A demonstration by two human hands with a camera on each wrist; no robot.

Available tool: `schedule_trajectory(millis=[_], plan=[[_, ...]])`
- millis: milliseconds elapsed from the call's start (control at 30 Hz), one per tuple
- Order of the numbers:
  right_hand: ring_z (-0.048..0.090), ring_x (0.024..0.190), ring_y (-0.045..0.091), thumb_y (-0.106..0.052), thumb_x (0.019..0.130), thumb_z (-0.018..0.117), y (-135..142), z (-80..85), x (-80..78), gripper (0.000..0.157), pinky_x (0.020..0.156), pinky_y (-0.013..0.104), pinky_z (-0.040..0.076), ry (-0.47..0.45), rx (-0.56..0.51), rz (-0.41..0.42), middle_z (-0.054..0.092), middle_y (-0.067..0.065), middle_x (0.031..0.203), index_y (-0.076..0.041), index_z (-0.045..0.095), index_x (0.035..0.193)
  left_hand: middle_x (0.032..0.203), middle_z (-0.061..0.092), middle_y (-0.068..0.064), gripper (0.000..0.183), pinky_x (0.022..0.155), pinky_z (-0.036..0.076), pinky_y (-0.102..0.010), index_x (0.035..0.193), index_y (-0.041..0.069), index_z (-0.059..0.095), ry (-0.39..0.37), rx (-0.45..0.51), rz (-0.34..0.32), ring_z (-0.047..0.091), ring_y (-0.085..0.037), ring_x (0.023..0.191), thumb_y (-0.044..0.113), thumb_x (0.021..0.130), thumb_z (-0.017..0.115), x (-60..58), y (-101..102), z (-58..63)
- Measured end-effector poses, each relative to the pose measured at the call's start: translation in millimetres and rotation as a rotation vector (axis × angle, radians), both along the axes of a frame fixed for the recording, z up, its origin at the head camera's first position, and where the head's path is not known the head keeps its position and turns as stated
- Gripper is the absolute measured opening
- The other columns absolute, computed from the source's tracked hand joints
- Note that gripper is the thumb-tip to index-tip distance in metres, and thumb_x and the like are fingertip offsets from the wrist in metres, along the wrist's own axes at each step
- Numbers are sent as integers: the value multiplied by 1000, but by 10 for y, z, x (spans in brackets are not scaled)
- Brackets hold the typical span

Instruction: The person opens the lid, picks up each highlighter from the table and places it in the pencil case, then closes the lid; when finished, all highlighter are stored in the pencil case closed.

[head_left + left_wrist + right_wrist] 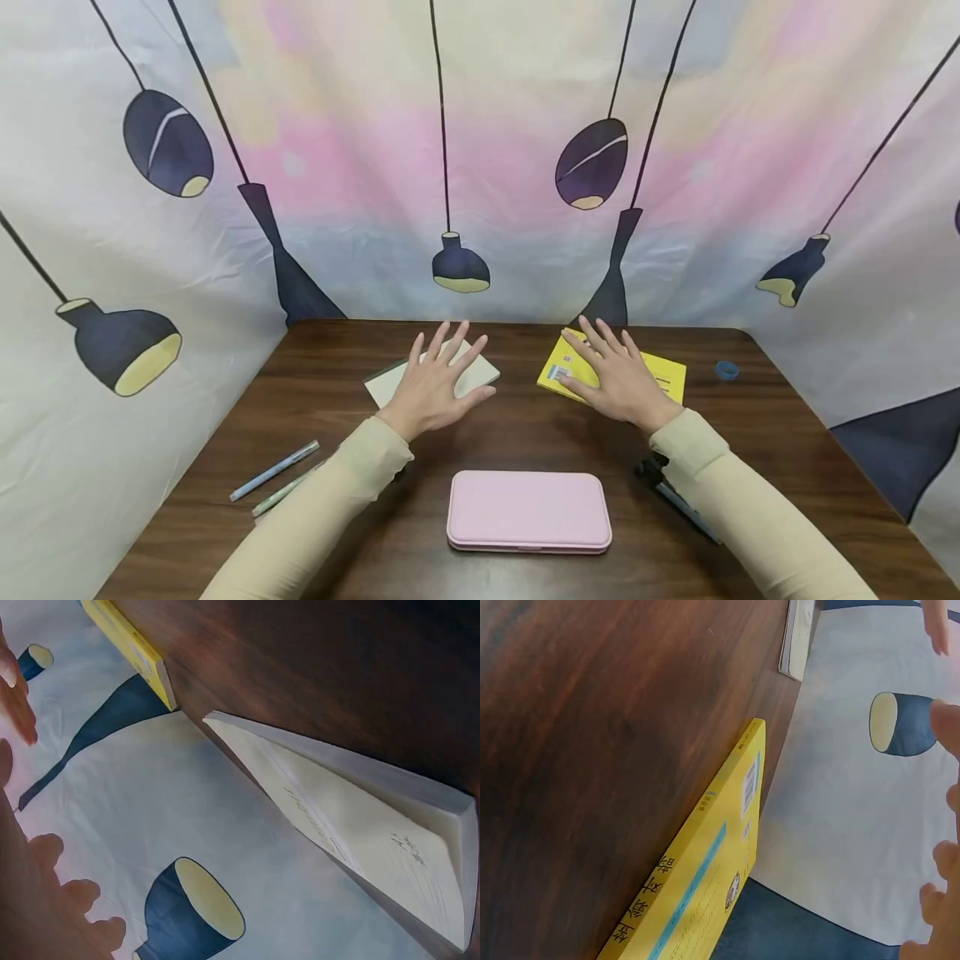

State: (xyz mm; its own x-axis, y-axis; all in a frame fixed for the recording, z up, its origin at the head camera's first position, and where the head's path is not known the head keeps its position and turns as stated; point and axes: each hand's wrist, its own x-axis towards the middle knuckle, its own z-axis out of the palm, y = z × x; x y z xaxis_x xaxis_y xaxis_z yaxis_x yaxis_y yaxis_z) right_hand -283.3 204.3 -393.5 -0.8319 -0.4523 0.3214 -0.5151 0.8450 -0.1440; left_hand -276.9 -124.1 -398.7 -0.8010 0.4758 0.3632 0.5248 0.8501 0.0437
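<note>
Patterned cloth (pixel 360 125): pale pastel, printed with dark hanging lamps, spanning the far side and both flanks. Table (pixel 517 433): dark brown wood grain, full width. Left to right upon it: blue pen (pixel 274 471), one, lying aslant at the near left. Green pen (pixel 288 490), one, just right of the blue one and nearer, partly behind the beige left sleeve (pixel 330 492). Cream book (pixel 352 817), one, flat at the far left of centre, with faint dark marks on its upper face. Left hand (pixel 437 385): palm down, fingers straight and spread, holding nothing; it hides part of the cream book in the head view, while its fingers show apart from that book in the left wrist view. Pink case (pixel 529 511), one, rounded corners, lid down, near centre, between the forearms. Yellow book (pixel 709 870), one, flat at the far right of centre, with barcode label, blue stripe and black characters. Right hand (pixel 617 385): palm down, fingers straight and spread, holding nothing; its fingers show apart from the yellow book in the right wrist view. Dark slender object (pixel 686 510), one, near right, partly under the beige right sleeve (pixel 757 500); kind unclear. Blue ring (pixel 726 370), one, small, far right, beyond the yellow book.
</note>
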Motion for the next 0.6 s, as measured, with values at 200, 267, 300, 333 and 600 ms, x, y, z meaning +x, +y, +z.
schedule_trajectory(millis=[200,267,300,333,600], plan=[[18,152,32,-46,98,59,-29,80,109,66,119,58,12,-11,-26,113,26,12,163,-19,40,154,161,33,-6,65,119,11,-58,149,18,49,43,-16,-18,18,-30,152,59,99,45,159,16,65],[28,149,32,-40,98,62,-67,107,189,60,118,55,21,-8,-38,172,33,12,160,-16,46,151,155,44,-7,59,119,17,-57,143,16,56,13,-11,-31,29,-30,148,55,99,49,265,32,121],[34,146,32,-37,97,62,-92,119,238,57,117,53,26,-5,-46,208,37,12,158,-16,49,148,150,50,-8,56,118,22,-54,139,15,60,-10,-1,-48,36,-29,144,52,99,52,324,37,144],[39,143,31,-33,97,64,-121,126,294,54,115,52,31,-5,-50,239,41,13,156,-15,52,146,144,56,-8,52,116,28,-52,135,14,63,-33,10,-69,43,-29,140,50,98,55,389,40,169],[53,131,24,-28,92,71,-309,147,877,48,107,45,44,-59,-48,425,55,9,144,-15,61,137,129,66,-5,44,101,48,-42,128,12,67,-238,90,-240,60,-22,121,40,94,66,1000,-12,235]])
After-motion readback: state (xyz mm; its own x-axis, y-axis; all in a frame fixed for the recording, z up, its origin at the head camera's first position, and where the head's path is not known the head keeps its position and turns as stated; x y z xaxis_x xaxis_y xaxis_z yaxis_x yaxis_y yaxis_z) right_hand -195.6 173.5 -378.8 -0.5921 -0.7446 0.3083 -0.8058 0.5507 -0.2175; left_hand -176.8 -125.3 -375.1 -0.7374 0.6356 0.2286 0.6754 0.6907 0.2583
